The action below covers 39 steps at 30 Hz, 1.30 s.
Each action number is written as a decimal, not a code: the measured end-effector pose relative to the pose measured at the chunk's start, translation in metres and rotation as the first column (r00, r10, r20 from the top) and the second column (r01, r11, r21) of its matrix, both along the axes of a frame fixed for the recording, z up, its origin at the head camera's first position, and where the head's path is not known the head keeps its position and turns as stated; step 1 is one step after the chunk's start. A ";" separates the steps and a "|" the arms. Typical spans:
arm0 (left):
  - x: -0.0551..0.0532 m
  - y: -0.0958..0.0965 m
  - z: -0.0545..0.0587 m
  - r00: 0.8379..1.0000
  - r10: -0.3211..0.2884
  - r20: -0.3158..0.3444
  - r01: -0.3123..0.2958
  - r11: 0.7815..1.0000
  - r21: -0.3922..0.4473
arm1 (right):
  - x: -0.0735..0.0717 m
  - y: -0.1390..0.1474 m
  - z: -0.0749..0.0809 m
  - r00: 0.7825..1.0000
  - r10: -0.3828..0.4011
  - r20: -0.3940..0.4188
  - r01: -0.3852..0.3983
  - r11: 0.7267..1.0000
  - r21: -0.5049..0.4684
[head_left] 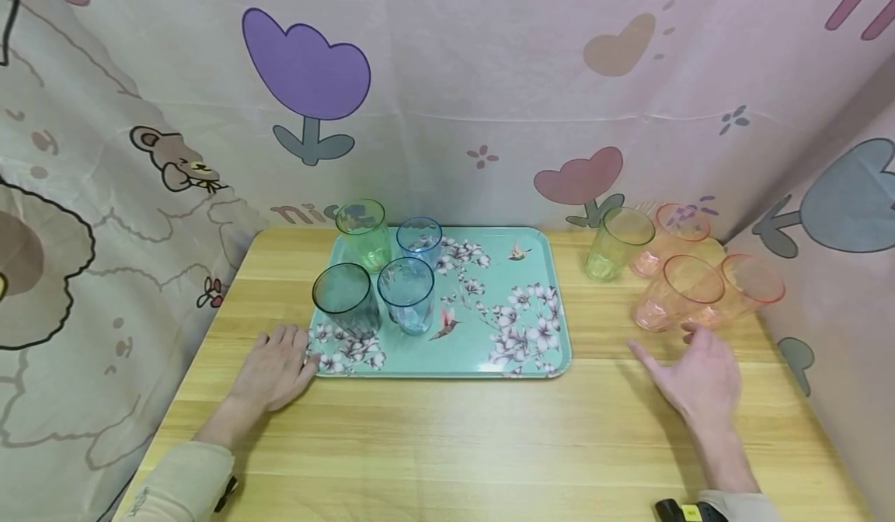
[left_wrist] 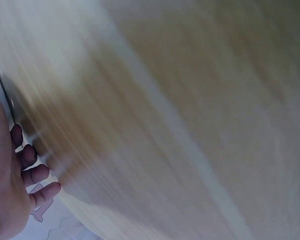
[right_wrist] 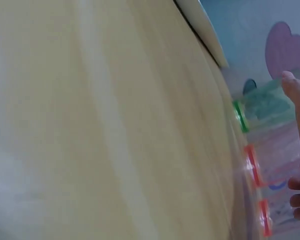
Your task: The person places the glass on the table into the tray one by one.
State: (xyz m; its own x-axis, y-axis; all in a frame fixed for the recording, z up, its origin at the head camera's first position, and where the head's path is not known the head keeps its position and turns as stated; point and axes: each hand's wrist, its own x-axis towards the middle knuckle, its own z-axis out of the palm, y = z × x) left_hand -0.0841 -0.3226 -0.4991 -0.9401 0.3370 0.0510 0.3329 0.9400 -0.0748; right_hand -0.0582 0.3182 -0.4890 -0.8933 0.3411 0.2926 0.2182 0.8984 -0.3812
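Three transparent pink tumblers with orange-red rims (head_left: 673,298) stand upright at my three o'clock on the pale wood-grain worktop (head_left: 482,444), one transparent green tumbler (head_left: 617,246) at their ten. At their six I see the right hand (head_left: 702,374), its grip spread wide and holding nothing; whether its fingertips touch the pink, I cannot tell. At eight o'clock the left hand (head_left: 276,370) lies palm down, grip relaxed and empty, thumb beside a turquoise floral tray (head_left: 510,281), whose nine o'clock side bears a second green tumbler (head_left: 369,248), a smoky-grey tumbler (head_left: 354,310) and two blue tumblers (head_left: 409,306).
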 end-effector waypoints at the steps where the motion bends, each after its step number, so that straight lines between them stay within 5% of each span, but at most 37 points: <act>1: 0.000 0.000 0.000 1.000 0.000 -0.001 0.000 1.000 0.002 | -0.001 0.002 0.000 1.000 -0.019 -0.015 0.019 1.000 -0.005; 11: 0.000 -0.001 -0.001 1.000 -0.005 -0.009 0.005 1.000 0.003 | -0.010 0.015 0.006 0.994 -0.094 -0.047 0.093 0.996 -0.012; 39: 0.000 0.000 -0.001 1.000 -0.010 -0.024 0.011 1.000 0.012 | -0.041 0.010 0.017 0.975 -0.201 0.091 0.207 0.976 -0.069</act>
